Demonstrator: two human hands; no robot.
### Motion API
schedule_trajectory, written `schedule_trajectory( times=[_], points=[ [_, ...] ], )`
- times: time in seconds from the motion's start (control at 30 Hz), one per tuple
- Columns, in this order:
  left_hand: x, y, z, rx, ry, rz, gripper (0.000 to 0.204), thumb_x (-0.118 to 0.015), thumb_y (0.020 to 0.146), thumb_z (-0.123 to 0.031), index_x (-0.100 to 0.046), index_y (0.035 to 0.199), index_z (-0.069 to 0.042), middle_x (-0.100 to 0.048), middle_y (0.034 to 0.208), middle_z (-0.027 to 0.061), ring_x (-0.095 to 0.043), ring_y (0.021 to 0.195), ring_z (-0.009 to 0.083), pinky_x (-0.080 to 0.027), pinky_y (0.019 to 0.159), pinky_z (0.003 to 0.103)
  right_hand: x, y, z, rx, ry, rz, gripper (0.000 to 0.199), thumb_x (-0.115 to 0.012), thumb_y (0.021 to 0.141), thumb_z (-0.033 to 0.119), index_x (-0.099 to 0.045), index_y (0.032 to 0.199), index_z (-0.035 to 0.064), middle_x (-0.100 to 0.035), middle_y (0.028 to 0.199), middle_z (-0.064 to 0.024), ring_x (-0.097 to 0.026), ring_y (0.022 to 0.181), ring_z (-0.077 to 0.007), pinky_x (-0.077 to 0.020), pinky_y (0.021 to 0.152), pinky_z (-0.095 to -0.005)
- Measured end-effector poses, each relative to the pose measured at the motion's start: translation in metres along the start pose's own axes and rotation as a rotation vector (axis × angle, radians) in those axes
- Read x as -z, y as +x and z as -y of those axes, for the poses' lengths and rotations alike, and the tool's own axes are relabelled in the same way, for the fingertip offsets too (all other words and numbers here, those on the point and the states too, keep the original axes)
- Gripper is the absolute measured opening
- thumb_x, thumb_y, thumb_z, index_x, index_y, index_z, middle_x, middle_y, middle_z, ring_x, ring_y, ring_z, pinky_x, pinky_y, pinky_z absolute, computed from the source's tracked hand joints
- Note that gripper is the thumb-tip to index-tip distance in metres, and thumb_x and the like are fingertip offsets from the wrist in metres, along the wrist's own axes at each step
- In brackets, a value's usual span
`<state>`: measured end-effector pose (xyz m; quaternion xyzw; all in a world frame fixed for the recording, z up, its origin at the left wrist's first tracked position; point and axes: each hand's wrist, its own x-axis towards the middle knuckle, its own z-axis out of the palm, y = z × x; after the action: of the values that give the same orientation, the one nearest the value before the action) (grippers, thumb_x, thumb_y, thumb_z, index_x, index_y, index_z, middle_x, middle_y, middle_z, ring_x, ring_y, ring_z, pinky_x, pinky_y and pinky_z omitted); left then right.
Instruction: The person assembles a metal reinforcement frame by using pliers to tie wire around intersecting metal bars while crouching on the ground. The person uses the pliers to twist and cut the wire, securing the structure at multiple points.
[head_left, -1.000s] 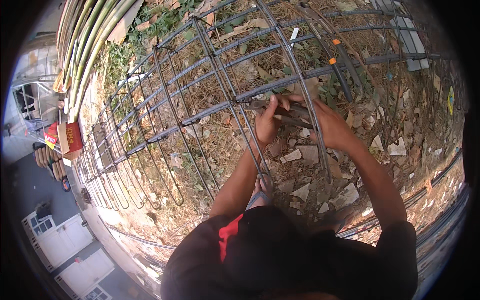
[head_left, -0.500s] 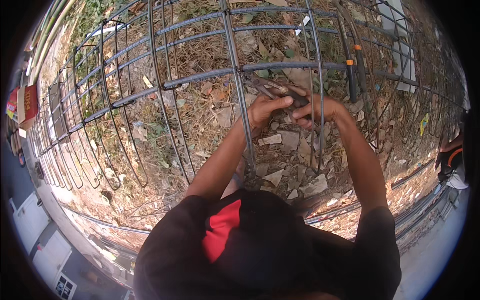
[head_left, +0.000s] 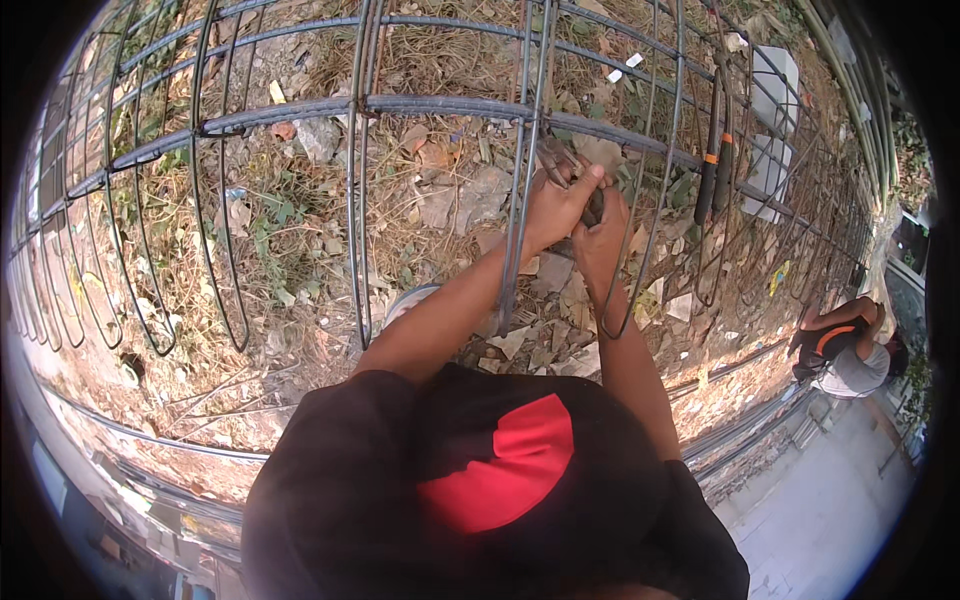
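A pair of metal pincers (head_left: 594, 208) with dark handles is held just below a long rebar of the steel cage (head_left: 440, 104). My left hand (head_left: 556, 210) closes around them near the jaws, its thumb raised along the side. Close against it, my right hand (head_left: 603, 238) grips the handle end. The jaws lie beside the paired upright bars, near where these cross the long bar; whether they bite on a tie wire there I cannot tell. Both forearms reach up from below, the right one passing behind a thin bent stirrup (head_left: 640, 255).
Long-handled cutters (head_left: 711, 165) with orange bands stand against the cage at the right. Several stirrups (head_left: 365, 240) hang down with bent lower ends. Dry grass, leaves and broken stone (head_left: 510, 340) cover the ground. Another person (head_left: 855, 350) crouches at the far right.
The view has shifted and turned, so the cage sits differently. My hands have come closer together and the pincers now point more steeply upward. The other person shows more fully.
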<state>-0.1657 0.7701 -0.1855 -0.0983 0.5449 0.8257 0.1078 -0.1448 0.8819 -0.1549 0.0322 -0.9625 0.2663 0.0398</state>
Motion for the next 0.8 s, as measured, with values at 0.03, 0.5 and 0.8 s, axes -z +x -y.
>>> schedule_trajectory(
  times=[0.03,0.5,0.8],
  points=[
    [0.006,0.0,-0.003,-0.025,0.008,0.081,0.029,-0.071,0.1,-0.031,-0.072,0.105,-0.002,-0.074,0.104,0.0068,-0.068,0.098,0.0173,-0.053,0.088,0.037,0.005,0.006,-0.002,-0.01,0.147,0.097,0.035,-0.074,0.081,0.003,-0.062,0.114,-0.0027,-0.065,0.098,-0.0173,-0.064,0.085,-0.0389,-0.0512,0.074,-0.0467],
    [0.004,0.005,0.001,0.125,-0.085,-0.03,0.034,-0.061,0.106,-0.029,-0.065,0.082,-0.005,-0.07,0.082,0.0042,-0.064,0.082,0.0128,-0.051,0.077,0.03,0.023,0.007,-0.019,0.028,0.237,0.457,0.079,-0.078,0.077,0.01,-0.043,0.146,-0.0056,-0.06,0.136,-0.0249,-0.064,0.121,-0.0352,-0.0486,0.105,-0.042],
    [0.026,0.003,-0.008,0.093,-0.252,0.198,0.041,-0.07,0.099,-0.034,-0.063,0.122,-0.001,-0.072,0.118,0.0116,-0.066,0.109,0.0196,-0.053,0.097,0.037,0.037,0.027,-0.046,-0.596,0.71,1.152,0.046,-0.072,0.094,0.023,-0.064,0.129,-0.0048,-0.074,0.105,-0.0189,-0.073,0.082,-0.0269,-0.0551,0.071,-0.0352]
  ],
)
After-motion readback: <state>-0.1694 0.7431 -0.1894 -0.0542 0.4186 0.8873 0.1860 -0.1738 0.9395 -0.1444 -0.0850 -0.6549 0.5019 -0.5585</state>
